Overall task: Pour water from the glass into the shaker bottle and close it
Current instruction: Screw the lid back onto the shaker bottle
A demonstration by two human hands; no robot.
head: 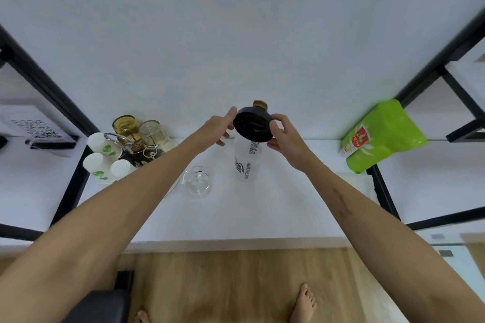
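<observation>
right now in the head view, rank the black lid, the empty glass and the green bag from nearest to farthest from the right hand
1. black lid: gripped by the right hand, over the shaker bottle.
2. empty glass: on the white table, to the left of the bottle and nearer the person.
3. green bag: far right, leaning at the table's back edge.

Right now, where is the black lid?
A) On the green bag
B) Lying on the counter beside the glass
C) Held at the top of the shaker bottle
C: the right hand grips the black lid over the shaker bottle, the left hand touching its edge.
</observation>
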